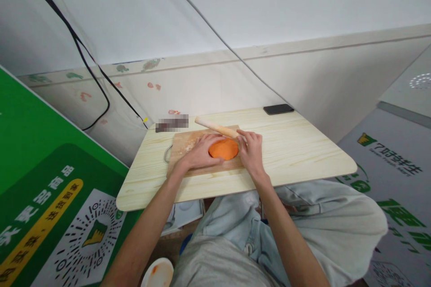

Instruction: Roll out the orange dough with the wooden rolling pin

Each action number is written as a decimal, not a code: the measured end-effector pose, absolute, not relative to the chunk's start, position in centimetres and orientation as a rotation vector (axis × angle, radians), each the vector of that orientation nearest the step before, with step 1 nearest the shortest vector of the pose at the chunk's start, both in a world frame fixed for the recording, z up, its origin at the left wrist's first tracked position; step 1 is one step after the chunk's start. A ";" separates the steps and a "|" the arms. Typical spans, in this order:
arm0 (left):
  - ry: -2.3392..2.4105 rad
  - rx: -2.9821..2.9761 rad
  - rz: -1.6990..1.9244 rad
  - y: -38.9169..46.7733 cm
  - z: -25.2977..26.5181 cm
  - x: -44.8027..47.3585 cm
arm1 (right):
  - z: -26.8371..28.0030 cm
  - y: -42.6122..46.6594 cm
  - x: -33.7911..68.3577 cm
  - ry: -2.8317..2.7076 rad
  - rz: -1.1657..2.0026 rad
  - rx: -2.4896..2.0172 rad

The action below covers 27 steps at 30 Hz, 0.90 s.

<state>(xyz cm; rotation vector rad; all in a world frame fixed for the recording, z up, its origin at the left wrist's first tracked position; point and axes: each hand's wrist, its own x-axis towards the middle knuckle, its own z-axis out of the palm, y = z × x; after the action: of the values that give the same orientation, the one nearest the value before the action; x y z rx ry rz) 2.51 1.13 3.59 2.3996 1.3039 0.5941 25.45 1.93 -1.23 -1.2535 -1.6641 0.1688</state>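
A flattened round of orange dough (223, 149) lies on a wooden cutting board (232, 167). My left hand (201, 152) cups the dough's left side, its fingers along the far edge and its thumb along the near one. In my right hand (251, 150) is the end of a wooden rolling pin (215, 126), pinched between thumb and fingers. The pin slants up to the left over the board's far side, apart from most of the dough. My right hand is close beside the dough's right edge. Pale flour marks the board left of the dough.
The board lies on a small pale wood-grain table (296, 152). A black phone (278, 109) rests at its back right, a blurred-out dark item (171, 123) at its back left. Below stands a white stained container (158, 273). A green printed panel (50, 179) flanks the left.
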 end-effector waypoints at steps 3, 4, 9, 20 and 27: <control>1.298 2.388 0.590 1.2 3.8 2.4 | -1.2 2.0 25.4 -1.665 0.163 -1.255; 1.301 2.389 0.589 1.2 3.8 2.5 | -1.2 1.9 25.4 -1.665 0.163 -1.255; 1.311 2.412 0.568 1.2 3.3 2.7 | -1.1 1.7 25.4 -1.667 0.170 -1.259; 1.294 2.393 0.623 0.8 3.0 2.4 | -1.1 1.7 25.2 -1.713 0.208 -1.267; 1.220 2.480 0.920 -0.6 2.9 2.1 | -0.4 1.2 25.0 -1.816 0.241 -1.270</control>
<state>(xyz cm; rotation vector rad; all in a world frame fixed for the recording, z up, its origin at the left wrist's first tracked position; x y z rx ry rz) 2.06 -0.57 2.91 2.4798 1.2203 0.9197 25.01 1.21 -0.39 -1.2698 -1.8159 0.2406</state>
